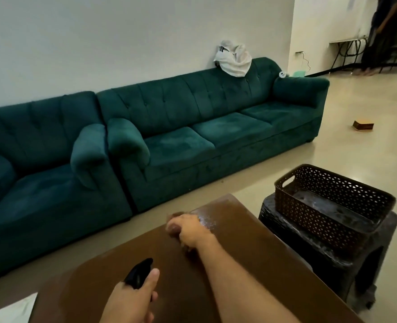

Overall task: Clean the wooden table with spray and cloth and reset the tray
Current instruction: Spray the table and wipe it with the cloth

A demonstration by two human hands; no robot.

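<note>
On the far end of the brown wooden table (pixel 216 271) — glossy with spray droplets — the right hand (pixel 188 229) lay curled, cloth not discernible, while left hand (pixel 132 299) fingers (pixel 152 279) gripped the black spray bottle (pixel 138 272).

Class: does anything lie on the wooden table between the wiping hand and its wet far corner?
Nothing visible does. The right hand already rests beside the wet patch on the wooden table; the spray bottle sits nearer, in the left hand.
</note>
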